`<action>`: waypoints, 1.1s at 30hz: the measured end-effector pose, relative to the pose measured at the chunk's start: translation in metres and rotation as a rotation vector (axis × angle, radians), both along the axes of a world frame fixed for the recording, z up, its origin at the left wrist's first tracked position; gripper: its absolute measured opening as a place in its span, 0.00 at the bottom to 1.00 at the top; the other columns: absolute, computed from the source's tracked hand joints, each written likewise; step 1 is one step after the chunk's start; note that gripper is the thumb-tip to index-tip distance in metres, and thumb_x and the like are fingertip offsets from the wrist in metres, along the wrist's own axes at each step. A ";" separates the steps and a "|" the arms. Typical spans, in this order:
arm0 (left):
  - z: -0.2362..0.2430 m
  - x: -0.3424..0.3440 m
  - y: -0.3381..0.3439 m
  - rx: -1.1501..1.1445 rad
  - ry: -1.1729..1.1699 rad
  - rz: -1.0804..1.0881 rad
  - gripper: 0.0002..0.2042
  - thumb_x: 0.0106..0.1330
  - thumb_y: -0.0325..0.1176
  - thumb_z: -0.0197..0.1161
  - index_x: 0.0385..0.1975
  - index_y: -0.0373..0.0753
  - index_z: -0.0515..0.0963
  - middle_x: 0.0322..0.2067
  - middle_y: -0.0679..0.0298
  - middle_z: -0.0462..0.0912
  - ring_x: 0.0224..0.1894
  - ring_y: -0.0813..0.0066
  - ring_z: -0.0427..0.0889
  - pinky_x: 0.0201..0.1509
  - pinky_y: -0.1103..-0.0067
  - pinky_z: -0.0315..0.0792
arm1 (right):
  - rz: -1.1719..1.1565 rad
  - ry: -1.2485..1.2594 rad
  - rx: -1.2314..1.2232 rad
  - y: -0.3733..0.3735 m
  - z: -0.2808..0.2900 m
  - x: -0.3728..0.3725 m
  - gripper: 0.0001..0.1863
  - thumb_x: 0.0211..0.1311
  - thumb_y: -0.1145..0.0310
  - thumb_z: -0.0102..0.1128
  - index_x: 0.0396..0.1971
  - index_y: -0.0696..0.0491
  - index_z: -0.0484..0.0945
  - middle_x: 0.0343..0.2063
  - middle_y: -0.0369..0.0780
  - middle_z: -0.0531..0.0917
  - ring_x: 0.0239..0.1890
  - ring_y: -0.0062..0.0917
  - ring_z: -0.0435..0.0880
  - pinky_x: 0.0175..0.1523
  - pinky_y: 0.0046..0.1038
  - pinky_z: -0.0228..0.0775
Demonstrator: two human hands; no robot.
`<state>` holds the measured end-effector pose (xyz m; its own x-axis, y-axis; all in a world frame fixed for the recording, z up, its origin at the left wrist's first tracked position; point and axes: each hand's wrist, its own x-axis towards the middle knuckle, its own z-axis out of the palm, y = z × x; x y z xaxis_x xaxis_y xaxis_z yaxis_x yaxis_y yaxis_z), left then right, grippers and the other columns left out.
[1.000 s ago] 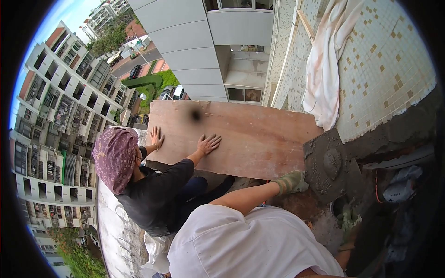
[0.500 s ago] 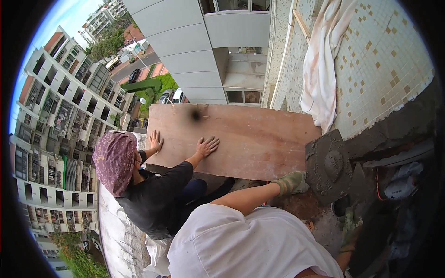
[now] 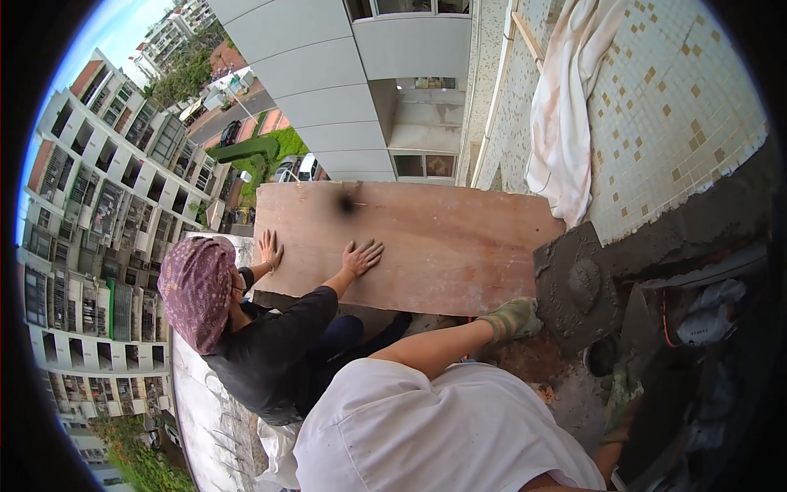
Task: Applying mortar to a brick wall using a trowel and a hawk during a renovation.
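Observation:
My left hand (image 3: 515,320), in a dirty green work glove, grips the left edge of a square mortar board (image 3: 559,316). A mound of wet grey mortar (image 3: 584,280) lies on the board. At the lower right my right hand (image 3: 623,400), also gloved, is closed around what looks like the handle of a trowel (image 3: 634,321). Its grey pointed blade stands upright beside the board, and shadow hides part of the grip. A large plywood sheet (image 3: 426,246) stretches from the board to the left. A co-worker's two bare hands (image 3: 361,257) press flat on it.
The co-worker in a patterned purple head cover (image 3: 197,287) crouches at my left. A white cloth (image 3: 561,123) hangs down the tiled wall (image 3: 672,107). Beside my right hand are a dark round container (image 3: 601,357) and a plastic bag (image 3: 713,316). Beyond the plywood is a long drop.
The view has shifted slightly, moving the scene a little left and up. Both my hands keep their places, and the co-worker's hands stay on the plywood.

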<state>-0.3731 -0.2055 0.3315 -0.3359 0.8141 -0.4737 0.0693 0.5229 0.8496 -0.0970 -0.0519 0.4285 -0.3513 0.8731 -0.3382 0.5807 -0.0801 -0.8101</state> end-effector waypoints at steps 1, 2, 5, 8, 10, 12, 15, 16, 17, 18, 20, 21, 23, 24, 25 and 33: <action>-0.013 0.002 0.001 0.010 0.031 0.022 0.19 0.57 0.39 0.65 0.46 0.35 0.81 0.45 0.43 0.83 0.52 0.48 0.81 0.54 0.64 0.74 | 0.006 0.001 0.001 0.004 -0.003 0.002 0.15 0.64 0.55 0.63 0.39 0.52 0.80 0.20 0.35 0.79 0.16 0.20 0.74 0.23 0.25 0.64; -0.020 0.004 0.003 0.020 0.059 0.038 0.19 0.57 0.39 0.65 0.46 0.35 0.81 0.45 0.43 0.83 0.52 0.48 0.81 0.54 0.64 0.74 | -0.042 0.013 -0.073 0.011 -0.009 0.008 0.15 0.65 0.55 0.62 0.39 0.52 0.81 0.20 0.35 0.79 0.16 0.20 0.74 0.23 0.25 0.64; -0.029 0.005 0.005 0.083 0.068 0.027 0.19 0.57 0.39 0.65 0.46 0.35 0.81 0.45 0.43 0.83 0.53 0.48 0.81 0.55 0.64 0.74 | -0.049 -0.012 -0.077 0.006 -0.006 0.002 0.15 0.65 0.55 0.62 0.39 0.53 0.81 0.20 0.35 0.79 0.16 0.20 0.73 0.23 0.24 0.63; -0.022 0.005 0.006 -0.011 0.059 0.013 0.19 0.57 0.39 0.65 0.46 0.35 0.81 0.46 0.43 0.83 0.53 0.48 0.81 0.55 0.64 0.74 | 0.005 -0.065 -0.025 0.007 -0.006 0.001 0.17 0.67 0.55 0.60 0.44 0.54 0.80 0.22 0.35 0.79 0.18 0.19 0.74 0.24 0.23 0.65; -0.022 0.005 0.005 0.015 0.045 0.017 0.19 0.57 0.39 0.65 0.46 0.35 0.81 0.45 0.43 0.83 0.53 0.48 0.81 0.55 0.64 0.74 | 0.021 -0.082 -0.047 0.007 -0.004 0.000 0.19 0.69 0.55 0.58 0.49 0.55 0.79 0.24 0.36 0.79 0.20 0.18 0.74 0.26 0.21 0.67; -0.021 0.005 0.005 0.041 0.032 0.023 0.19 0.58 0.39 0.65 0.46 0.34 0.81 0.45 0.43 0.83 0.53 0.48 0.81 0.55 0.65 0.74 | 0.019 -0.083 0.016 0.000 0.003 -0.007 0.21 0.69 0.54 0.58 0.49 0.57 0.79 0.23 0.35 0.79 0.21 0.17 0.74 0.26 0.21 0.66; -0.016 0.004 0.005 -0.006 0.048 0.030 0.19 0.57 0.40 0.65 0.45 0.34 0.81 0.45 0.43 0.83 0.52 0.48 0.81 0.55 0.65 0.74 | 0.016 -0.035 0.011 0.013 -0.013 0.008 0.22 0.69 0.53 0.57 0.49 0.58 0.80 0.22 0.35 0.78 0.21 0.17 0.73 0.27 0.22 0.66; -0.015 0.003 0.005 0.003 0.048 0.022 0.20 0.57 0.40 0.65 0.45 0.34 0.81 0.45 0.43 0.83 0.52 0.48 0.81 0.55 0.65 0.74 | 0.017 -0.034 0.009 0.012 -0.012 0.006 0.22 0.69 0.53 0.57 0.49 0.58 0.80 0.22 0.35 0.78 0.21 0.17 0.73 0.27 0.22 0.66; -0.014 0.003 0.004 0.013 0.048 0.014 0.20 0.56 0.40 0.65 0.45 0.34 0.82 0.45 0.43 0.83 0.52 0.49 0.82 0.55 0.65 0.74 | 0.021 -0.041 0.012 0.009 -0.009 0.003 0.22 0.69 0.53 0.57 0.49 0.58 0.80 0.22 0.35 0.78 0.21 0.17 0.73 0.27 0.22 0.66; -0.013 0.003 0.005 0.012 0.050 0.015 0.20 0.56 0.40 0.65 0.45 0.34 0.82 0.45 0.43 0.83 0.52 0.49 0.82 0.55 0.65 0.74 | 0.026 -0.048 0.014 0.008 -0.007 0.000 0.23 0.69 0.52 0.57 0.49 0.58 0.80 0.22 0.35 0.78 0.21 0.17 0.73 0.27 0.22 0.66; -0.013 0.004 0.005 -0.008 0.075 0.029 0.20 0.56 0.40 0.65 0.45 0.34 0.82 0.45 0.43 0.83 0.52 0.49 0.82 0.55 0.65 0.74 | 0.016 -0.063 -0.017 0.009 -0.004 -0.003 0.23 0.69 0.52 0.57 0.49 0.58 0.80 0.22 0.35 0.78 0.21 0.17 0.73 0.27 0.22 0.66; -0.012 0.003 0.005 -0.009 0.076 0.029 0.20 0.56 0.40 0.65 0.45 0.34 0.82 0.45 0.43 0.83 0.52 0.49 0.82 0.55 0.65 0.74 | 0.006 -0.080 -0.047 0.010 -0.003 -0.004 0.24 0.69 0.52 0.58 0.49 0.59 0.80 0.22 0.35 0.78 0.21 0.17 0.72 0.27 0.22 0.65; -0.010 0.002 0.005 0.006 0.016 0.030 0.20 0.55 0.40 0.65 0.44 0.34 0.82 0.44 0.43 0.83 0.52 0.49 0.82 0.54 0.65 0.74 | 0.005 -0.033 -0.033 0.010 -0.005 -0.003 0.24 0.69 0.51 0.58 0.48 0.59 0.80 0.22 0.35 0.78 0.21 0.17 0.72 0.26 0.22 0.64; -0.010 0.002 0.006 0.006 0.017 0.029 0.20 0.55 0.40 0.65 0.44 0.34 0.82 0.44 0.43 0.83 0.52 0.49 0.82 0.54 0.65 0.74 | 0.005 0.014 -0.017 0.010 -0.006 -0.002 0.24 0.69 0.51 0.58 0.48 0.58 0.80 0.22 0.35 0.78 0.20 0.17 0.71 0.26 0.22 0.64; -0.010 0.002 0.007 -0.014 0.041 0.027 0.20 0.55 0.40 0.65 0.44 0.34 0.82 0.44 0.43 0.83 0.51 0.49 0.82 0.54 0.65 0.74 | 0.004 0.015 -0.016 0.012 -0.007 0.000 0.24 0.69 0.51 0.58 0.48 0.58 0.80 0.22 0.35 0.78 0.20 0.17 0.71 0.26 0.22 0.64; -0.027 0.009 0.006 0.075 0.059 0.052 0.20 0.54 0.39 0.65 0.44 0.34 0.82 0.44 0.43 0.83 0.50 0.49 0.83 0.53 0.65 0.74 | -0.050 0.098 0.004 0.020 -0.020 0.008 0.16 0.66 0.51 0.60 0.37 0.50 0.80 0.19 0.35 0.79 0.14 0.21 0.74 0.20 0.24 0.63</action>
